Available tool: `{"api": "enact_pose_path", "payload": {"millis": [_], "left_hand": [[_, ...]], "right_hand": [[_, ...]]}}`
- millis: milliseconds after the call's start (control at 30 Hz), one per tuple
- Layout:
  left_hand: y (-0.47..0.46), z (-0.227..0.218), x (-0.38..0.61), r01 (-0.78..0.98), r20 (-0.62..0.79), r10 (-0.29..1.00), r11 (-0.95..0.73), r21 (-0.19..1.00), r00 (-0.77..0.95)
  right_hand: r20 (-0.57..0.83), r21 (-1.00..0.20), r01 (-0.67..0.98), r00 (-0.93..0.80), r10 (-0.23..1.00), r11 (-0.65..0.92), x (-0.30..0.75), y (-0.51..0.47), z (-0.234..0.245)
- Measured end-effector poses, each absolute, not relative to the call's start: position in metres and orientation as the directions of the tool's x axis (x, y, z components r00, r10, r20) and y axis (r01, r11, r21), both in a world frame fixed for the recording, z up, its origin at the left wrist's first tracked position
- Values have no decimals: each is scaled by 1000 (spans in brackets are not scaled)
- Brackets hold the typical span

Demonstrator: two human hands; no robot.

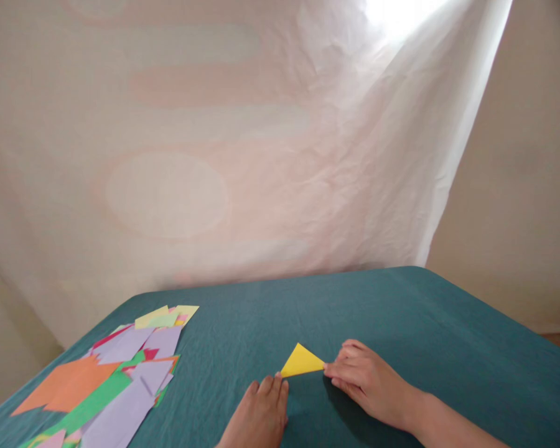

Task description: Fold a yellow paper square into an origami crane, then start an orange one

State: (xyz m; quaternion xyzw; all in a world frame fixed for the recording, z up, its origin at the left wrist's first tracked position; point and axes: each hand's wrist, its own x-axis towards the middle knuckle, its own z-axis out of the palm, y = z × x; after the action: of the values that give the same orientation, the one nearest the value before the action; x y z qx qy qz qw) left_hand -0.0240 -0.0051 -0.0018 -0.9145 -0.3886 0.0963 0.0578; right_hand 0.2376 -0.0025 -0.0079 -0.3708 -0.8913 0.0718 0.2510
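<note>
A small yellow paper triangle [302,361], which looks folded, lies at the front middle of the cloth-covered table with one point facing away from me. The index fingertip of my left hand [261,410] is at its left corner, the fingers held close together and the thumb out of sight. At the opposite corner, my right hand [366,382] pinches the tip of the paper between thumb and fingers, the other fingers curled. The paper's long edge runs between the two hands, nearest to me.
A loose heap of coloured paper covers the table's left side, with orange sheets [70,382], purple sheets [121,404], a green strip [91,404] and pale yellow pieces [156,317]. A dark teal cloth [448,348] covers the table. Behind it hangs a pale, wrinkled sheet [261,155].
</note>
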Motion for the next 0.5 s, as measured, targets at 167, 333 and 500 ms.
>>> {"api": "enact_pose_path", "payload": {"millis": [167,333,500], "left_hand": [[-5,-2,-24,686,-134,716,-696,-213,685],[-6,-2,-23,696,-110,728,-681,-229,676],[-6,-5,-24,707,-65,735,-670,-228,675]], "right_hand": [[426,-300,631,-583,692,716,238,-1,-11],[406,-273,680,-559,723,680,239,1,-13],[393,-197,709,-576,717,677,236,-1,-13]]}}
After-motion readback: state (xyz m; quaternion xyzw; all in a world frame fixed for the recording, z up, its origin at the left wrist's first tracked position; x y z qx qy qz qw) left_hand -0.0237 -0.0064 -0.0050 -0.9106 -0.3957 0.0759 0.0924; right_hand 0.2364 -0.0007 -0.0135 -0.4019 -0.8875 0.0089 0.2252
